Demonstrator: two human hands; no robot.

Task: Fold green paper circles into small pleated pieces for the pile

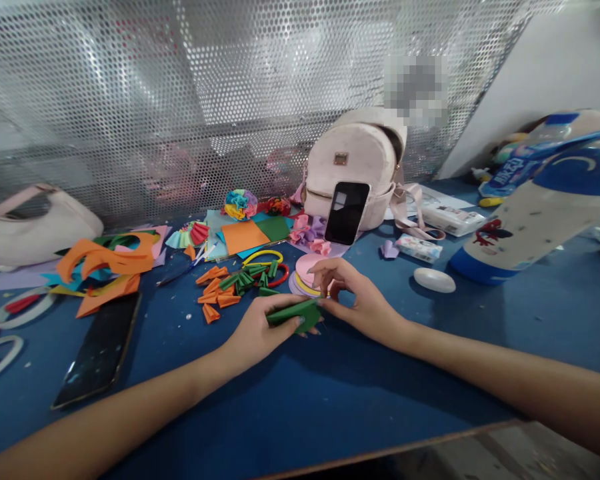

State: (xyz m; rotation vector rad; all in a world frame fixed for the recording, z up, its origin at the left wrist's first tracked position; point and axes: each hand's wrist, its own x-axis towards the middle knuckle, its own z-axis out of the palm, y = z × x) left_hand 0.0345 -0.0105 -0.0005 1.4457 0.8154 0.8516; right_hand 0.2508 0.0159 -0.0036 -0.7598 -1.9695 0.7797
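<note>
My left hand [263, 330] is closed on a piece of green paper [305, 312], which looks folded and curved at its lower edge. My right hand [353, 300] reaches in from the right, thumb and fingertips pinching at the paper's right end. Just behind the hands lies a stack of round paper discs [307, 265] in pink, yellow and lilac, partly covered by my right fingers. Left of it, folded orange paper pieces [211, 313] and folded green paper pieces [240, 280] lie in a loose group, beside a yellow loop [263, 255] and a red loop [283, 275].
A white backpack [347, 157] stands at the back with a phone [347, 213] leaning on it. Another phone [97, 353] lies at left near orange paper scraps [113, 267]. At right are a large bottle [525, 220], a white oval object [434, 280] and tissue packs [453, 219].
</note>
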